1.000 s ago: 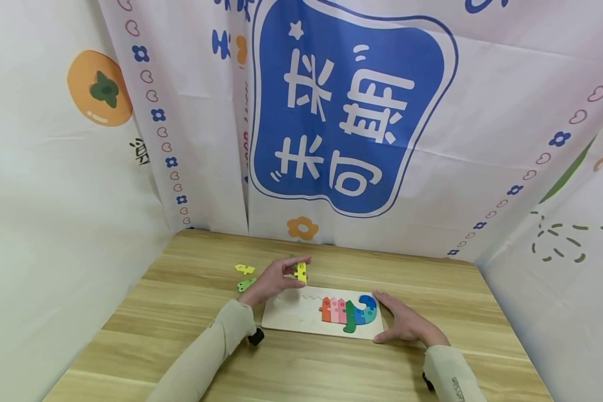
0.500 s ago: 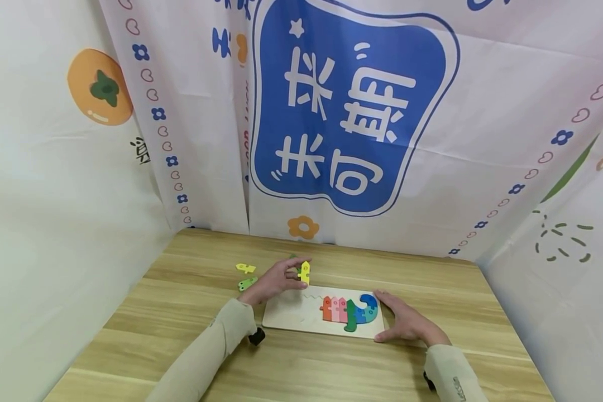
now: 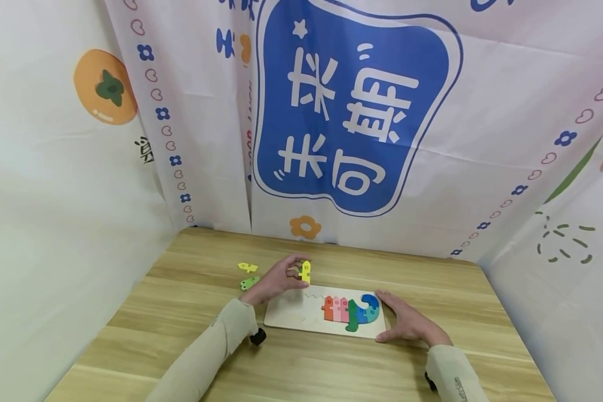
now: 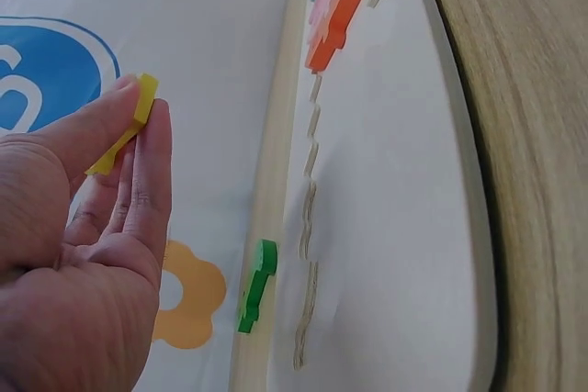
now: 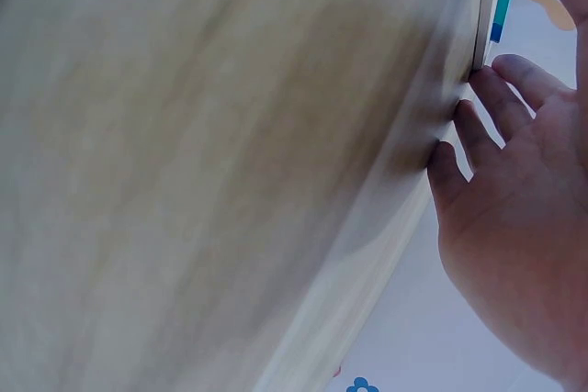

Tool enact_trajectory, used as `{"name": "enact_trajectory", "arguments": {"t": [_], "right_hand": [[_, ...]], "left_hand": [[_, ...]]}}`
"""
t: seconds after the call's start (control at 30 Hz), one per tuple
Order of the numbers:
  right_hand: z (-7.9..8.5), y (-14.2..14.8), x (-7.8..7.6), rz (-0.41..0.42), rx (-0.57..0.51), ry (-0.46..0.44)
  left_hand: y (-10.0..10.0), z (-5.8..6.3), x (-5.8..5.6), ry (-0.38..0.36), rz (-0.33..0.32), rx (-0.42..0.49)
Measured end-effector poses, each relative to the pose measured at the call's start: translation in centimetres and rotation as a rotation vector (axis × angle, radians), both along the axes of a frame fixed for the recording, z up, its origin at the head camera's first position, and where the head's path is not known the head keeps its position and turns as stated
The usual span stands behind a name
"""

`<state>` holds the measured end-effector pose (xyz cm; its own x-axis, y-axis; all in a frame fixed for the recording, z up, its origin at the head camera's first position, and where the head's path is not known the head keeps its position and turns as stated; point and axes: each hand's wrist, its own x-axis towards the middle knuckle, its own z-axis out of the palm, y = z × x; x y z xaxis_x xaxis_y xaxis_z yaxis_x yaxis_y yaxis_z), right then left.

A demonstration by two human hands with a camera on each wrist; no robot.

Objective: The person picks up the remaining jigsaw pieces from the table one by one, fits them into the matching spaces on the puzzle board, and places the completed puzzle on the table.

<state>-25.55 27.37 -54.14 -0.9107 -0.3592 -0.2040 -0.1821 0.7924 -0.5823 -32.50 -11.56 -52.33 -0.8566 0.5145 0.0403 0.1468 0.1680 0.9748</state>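
Note:
Between thumb and fingers my left hand (image 3: 276, 282) pinches a yellow puzzle piece (image 3: 306, 272), raised above the back edge of the pale wooden puzzle board (image 3: 293, 315). In the left wrist view the yellow piece is seen edge-on, off the board. On the board's right part sit joined pieces: an orange piece (image 3: 329, 308), pink ones, a green leg-shaped piece (image 3: 352, 316) and a blue curled tail piece (image 3: 369, 308). My right hand (image 3: 409, 324) rests spread at the board's right end, thumb and forefinger at its corners. In the right wrist view its fingertips touch the table.
Left of the board lie a loose yellow piece (image 3: 248, 267) and a light green piece with eyes (image 3: 249, 283). Another green piece (image 4: 258, 286) lies behind the board. A printed curtain (image 3: 221, 139) hangs at the table's back edge.
The yellow piece has turned in my left fingers, so its face shows more fully. My right hand keeps its place at the board's end, and the board pieces look the same.

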Motion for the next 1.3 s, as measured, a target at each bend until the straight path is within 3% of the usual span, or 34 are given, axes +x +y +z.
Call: {"name": "enact_trajectory", "arguments": {"t": [0.4, 0.7, 0.83, 1.1, 1.3], "right_hand": [[0.1, -0.1, 0.1, 0.005, -0.004, -0.005], [0.1, -0.1, 0.0, 0.005, 0.002, -0.001], [0.0, -0.1, 0.0, 0.008, -0.001, -0.001], [0.0, 0.0, 0.0, 0.011, -0.003, 0.0], [-0.1, 0.0, -0.1, 0.013, -0.001, 0.0]], "left_hand": [[0.7, -0.1, 1.4, -0.001, 0.0, -0.034], [2.2, -0.7, 3.2, -0.069, 0.007, -0.055], [2.7, -1.2, 3.2, -0.053, -0.019, -0.071], [3.6, -1.9, 3.2, 0.066, -0.04, -0.147], [4.0, -2.0, 3.3, 0.059, -0.029, -0.173]]}}
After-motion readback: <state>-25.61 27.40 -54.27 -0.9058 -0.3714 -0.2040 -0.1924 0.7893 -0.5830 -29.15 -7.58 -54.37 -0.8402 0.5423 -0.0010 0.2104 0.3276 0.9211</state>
